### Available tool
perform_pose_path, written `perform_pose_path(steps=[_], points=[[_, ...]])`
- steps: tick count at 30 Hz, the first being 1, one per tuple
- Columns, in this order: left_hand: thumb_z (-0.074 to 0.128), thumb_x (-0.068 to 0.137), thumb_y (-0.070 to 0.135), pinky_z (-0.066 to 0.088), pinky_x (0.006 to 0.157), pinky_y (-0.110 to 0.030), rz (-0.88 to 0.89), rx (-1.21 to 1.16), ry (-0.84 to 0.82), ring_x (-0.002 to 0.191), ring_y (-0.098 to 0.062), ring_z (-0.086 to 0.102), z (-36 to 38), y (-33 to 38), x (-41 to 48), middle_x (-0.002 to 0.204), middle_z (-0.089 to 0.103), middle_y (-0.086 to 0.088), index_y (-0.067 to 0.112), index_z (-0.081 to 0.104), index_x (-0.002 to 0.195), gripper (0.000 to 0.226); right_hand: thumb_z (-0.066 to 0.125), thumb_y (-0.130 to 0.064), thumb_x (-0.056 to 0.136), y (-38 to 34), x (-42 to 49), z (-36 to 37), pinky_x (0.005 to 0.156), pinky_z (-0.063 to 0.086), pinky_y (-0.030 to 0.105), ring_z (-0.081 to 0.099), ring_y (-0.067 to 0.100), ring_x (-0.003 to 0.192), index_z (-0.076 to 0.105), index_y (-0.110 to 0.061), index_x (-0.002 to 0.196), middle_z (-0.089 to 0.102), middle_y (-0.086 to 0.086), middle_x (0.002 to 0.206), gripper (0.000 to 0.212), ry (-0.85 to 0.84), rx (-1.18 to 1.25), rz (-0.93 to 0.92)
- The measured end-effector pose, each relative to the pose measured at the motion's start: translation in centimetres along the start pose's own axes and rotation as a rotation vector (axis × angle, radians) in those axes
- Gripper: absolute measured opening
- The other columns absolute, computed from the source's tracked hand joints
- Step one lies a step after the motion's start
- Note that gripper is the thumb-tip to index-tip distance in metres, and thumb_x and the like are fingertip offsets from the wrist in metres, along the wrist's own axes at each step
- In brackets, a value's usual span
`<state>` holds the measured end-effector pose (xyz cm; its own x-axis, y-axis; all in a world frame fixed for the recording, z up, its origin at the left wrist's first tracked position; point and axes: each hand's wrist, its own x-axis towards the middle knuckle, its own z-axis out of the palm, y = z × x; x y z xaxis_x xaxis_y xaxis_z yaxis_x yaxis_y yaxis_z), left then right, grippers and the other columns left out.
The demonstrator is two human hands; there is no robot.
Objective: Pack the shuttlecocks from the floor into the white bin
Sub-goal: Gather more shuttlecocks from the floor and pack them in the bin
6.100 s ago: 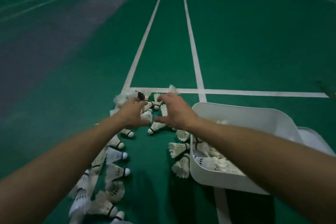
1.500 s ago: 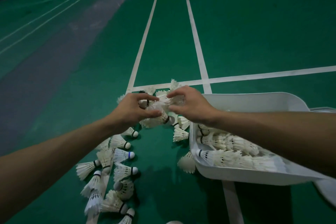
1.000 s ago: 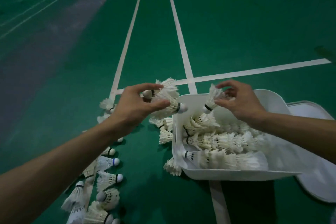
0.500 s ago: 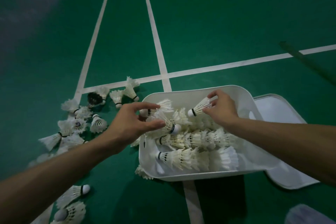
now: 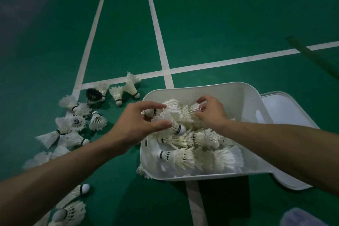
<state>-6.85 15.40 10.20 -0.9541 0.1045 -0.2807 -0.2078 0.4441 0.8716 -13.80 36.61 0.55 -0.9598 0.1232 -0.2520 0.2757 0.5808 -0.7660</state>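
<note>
The white bin stands on the green court floor, holding rows of white shuttlecocks. My left hand is over the bin's left rim, fingers and thumb curled round a bunch of shuttlecocks. My right hand is inside the bin, pinching the feathers of a shuttlecock that lies on the pile. Several loose shuttlecocks lie on the floor left of the bin, one of them black. More loose shuttlecocks sit near my left forearm.
A white lid lies flat on the floor, right of and partly under the bin. White court lines cross the green floor behind the bin. A pale blurred object shows at the bottom right corner.
Both hands carried shuttlecocks from the floor pile over into the bin. In the last half second my right hand sank lower onto the pile and my left hand came further over the rim.
</note>
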Motion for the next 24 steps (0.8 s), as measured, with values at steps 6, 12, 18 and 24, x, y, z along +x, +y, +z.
perform_pose_path(steps=[6, 12, 18, 24], points=[[0.080, 0.052, 0.034, 0.058, 0.080, -0.034, 0.000, -0.001, -0.010, 0.089, -0.016, 0.069, 0.3, 0.1, 0.2, 0.104, 0.067, 0.002, 0.029, 0.069, 0.111, 0.061, 0.077, 0.000, 0.076, 0.1, -0.1, -0.5, 0.075, 0.060, 0.038, 0.065, 0.022, 0.088, 0.056, -0.015, 0.117, 0.062, 0.002, 0.094, 0.048, -0.073, 0.060, 0.014], [0.080, 0.050, 0.039, 0.057, 0.084, -0.038, 0.031, 0.026, -0.050, 0.096, -0.016, 0.066, 1.6, 0.1, 0.5, 0.115, 0.065, -0.002, 0.030, 0.069, 0.110, 0.062, 0.082, 0.004, 0.066, 1.6, -0.2, -3.0, 0.079, 0.058, 0.033, 0.065, 0.022, 0.093, 0.056, -0.014, 0.120, 0.065, 0.007, 0.105, 0.062, -0.090, 0.099, 0.055], [0.080, 0.050, 0.041, 0.057, 0.084, -0.039, 0.046, 0.071, -0.087, 0.098, -0.014, 0.065, 2.9, -0.1, 1.0, 0.119, 0.062, 0.001, 0.029, 0.069, 0.110, 0.063, 0.078, -0.008, 0.076, 0.5, -2.0, -5.7, 0.072, 0.059, 0.035, 0.067, 0.023, 0.083, 0.063, -0.008, 0.095, 0.067, 0.012, 0.092, 0.025, -0.066, 0.448, -0.011], [0.079, 0.045, 0.045, 0.059, 0.078, -0.038, 0.067, 0.055, -0.125, 0.093, -0.014, 0.068, 4.1, 0.4, 1.4, 0.113, 0.066, 0.000, 0.031, 0.068, 0.105, 0.062, 0.076, -0.002, 0.074, -1.1, -5.5, -5.9, 0.064, 0.058, 0.027, 0.070, 0.016, 0.079, 0.065, -0.009, 0.102, 0.071, 0.011, 0.094, 0.031, -0.368, 0.534, -0.048]])
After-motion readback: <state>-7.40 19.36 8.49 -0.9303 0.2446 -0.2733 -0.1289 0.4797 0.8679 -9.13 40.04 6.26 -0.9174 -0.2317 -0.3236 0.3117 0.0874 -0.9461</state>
